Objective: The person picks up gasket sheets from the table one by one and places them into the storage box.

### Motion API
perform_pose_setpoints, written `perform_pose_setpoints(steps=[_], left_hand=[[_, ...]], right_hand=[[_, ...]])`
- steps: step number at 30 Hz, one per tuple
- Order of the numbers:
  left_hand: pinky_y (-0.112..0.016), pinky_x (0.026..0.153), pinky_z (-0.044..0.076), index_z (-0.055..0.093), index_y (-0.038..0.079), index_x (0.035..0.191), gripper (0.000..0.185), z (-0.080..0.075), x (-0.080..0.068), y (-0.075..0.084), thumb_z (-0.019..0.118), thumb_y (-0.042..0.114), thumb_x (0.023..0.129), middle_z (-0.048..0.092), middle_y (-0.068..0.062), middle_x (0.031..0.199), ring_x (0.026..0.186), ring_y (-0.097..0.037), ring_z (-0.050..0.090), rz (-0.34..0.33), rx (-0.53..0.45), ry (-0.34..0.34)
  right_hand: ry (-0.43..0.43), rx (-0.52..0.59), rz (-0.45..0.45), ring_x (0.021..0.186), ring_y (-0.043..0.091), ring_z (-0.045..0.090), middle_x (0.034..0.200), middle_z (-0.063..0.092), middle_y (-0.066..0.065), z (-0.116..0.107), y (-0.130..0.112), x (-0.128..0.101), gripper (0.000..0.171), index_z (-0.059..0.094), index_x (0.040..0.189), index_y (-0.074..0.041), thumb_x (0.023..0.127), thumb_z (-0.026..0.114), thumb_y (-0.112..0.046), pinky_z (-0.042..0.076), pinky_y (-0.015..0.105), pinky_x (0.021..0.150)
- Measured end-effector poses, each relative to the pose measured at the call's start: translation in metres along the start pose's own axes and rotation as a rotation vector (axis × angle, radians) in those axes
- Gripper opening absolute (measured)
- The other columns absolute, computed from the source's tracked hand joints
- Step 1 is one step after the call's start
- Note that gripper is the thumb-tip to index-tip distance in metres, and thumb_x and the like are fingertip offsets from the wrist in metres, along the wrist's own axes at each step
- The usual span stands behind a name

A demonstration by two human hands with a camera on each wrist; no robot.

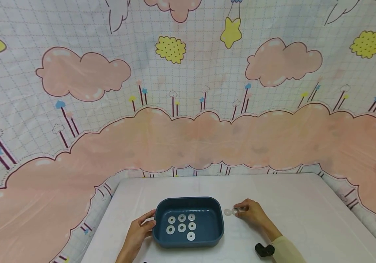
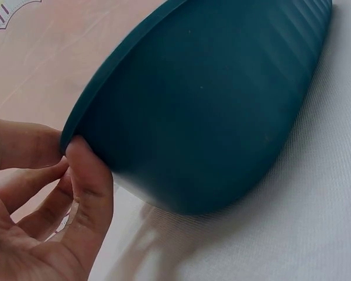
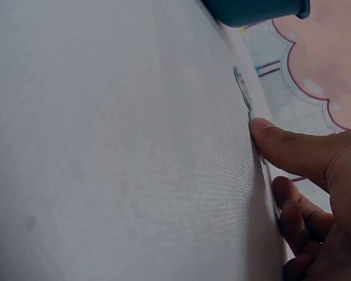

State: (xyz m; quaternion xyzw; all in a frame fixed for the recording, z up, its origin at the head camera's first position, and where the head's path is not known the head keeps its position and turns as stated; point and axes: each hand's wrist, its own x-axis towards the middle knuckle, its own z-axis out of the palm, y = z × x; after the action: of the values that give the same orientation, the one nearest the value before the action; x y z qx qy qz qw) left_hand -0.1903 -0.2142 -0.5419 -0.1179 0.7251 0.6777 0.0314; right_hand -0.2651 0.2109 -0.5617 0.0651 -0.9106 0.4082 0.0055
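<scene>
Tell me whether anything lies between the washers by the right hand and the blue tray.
Nothing visible does. The two washers lie at the right hand, beside the blue tray; only bare tablecloth and the tray's wall separate them.

Two bare hands, the left hand (image 1: 137, 233) with no sleeve showing. A soft, pale yellow sleeve (image 1: 286, 249) on the right arm behind the right hand (image 1: 253, 213). A small black camera (image 1: 264, 250) strapped at that wrist.

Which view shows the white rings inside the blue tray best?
The head view: it looks down into the blue tray, so all seven white rings inside show. The left wrist view shows only the tray's outer wall, with the left hand at its rim. The right wrist view catches just a tray corner, none of those rings.
</scene>
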Motion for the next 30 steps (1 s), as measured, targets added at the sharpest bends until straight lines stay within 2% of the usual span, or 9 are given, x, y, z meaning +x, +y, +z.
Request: perform_pose_setpoints(steps=[7,13,21,30], left_hand=[[-0.03,0.074,0.056,0.052,-0.001,0.14,0.049,0.001,-0.002,0.002,0.061,0.005,0.092,0.055,-0.02,0.132,0.094,-0.018,0.063,0.003,-0.005,0.003],[-0.03,0.074,0.056,0.053,-0.001,0.139,0.049,0.002,-0.003,0.002,0.062,0.005,0.091,0.056,-0.018,0.13,0.093,-0.018,0.063,0.006,-0.009,0.007],[-0.03,0.073,0.056,0.053,-0.001,0.139,0.049,0.0,-0.001,0.0,0.062,0.005,0.091,0.056,-0.018,0.13,0.091,-0.017,0.064,0.005,-0.014,0.005],[-0.029,0.069,0.056,0.053,-0.001,0.139,0.05,0.001,-0.002,0.0,0.063,0.005,0.091,0.056,-0.016,0.128,0.089,-0.017,0.064,0.016,-0.038,-0.007]], right_hand=[[0.011,-0.029,-0.012,0.08,0.015,0.048,0.086,0.061,0.0,0.0,-0.001,0.0,0.02,0.078,0.092,-0.014,0.073,0.083,-0.008,0.036,0.028,0.069],[0.014,0.003,0.001,0.078,0.016,0.046,0.086,0.062,0.0,0.0,-0.003,-0.001,0.023,0.073,0.091,-0.014,0.072,0.082,-0.004,0.036,0.028,0.068],[0.027,0.037,0.026,0.076,0.015,0.052,0.079,0.062,0.0,0.0,-0.003,-0.003,0.018,0.071,0.09,-0.011,0.079,0.072,0.003,0.043,0.025,0.068],[0.053,0.06,0.02,0.074,0.011,0.058,0.084,0.071,0.002,-0.004,-0.011,-0.013,0.014,0.073,0.09,-0.008,0.085,0.067,0.004,0.048,0.021,0.067]])
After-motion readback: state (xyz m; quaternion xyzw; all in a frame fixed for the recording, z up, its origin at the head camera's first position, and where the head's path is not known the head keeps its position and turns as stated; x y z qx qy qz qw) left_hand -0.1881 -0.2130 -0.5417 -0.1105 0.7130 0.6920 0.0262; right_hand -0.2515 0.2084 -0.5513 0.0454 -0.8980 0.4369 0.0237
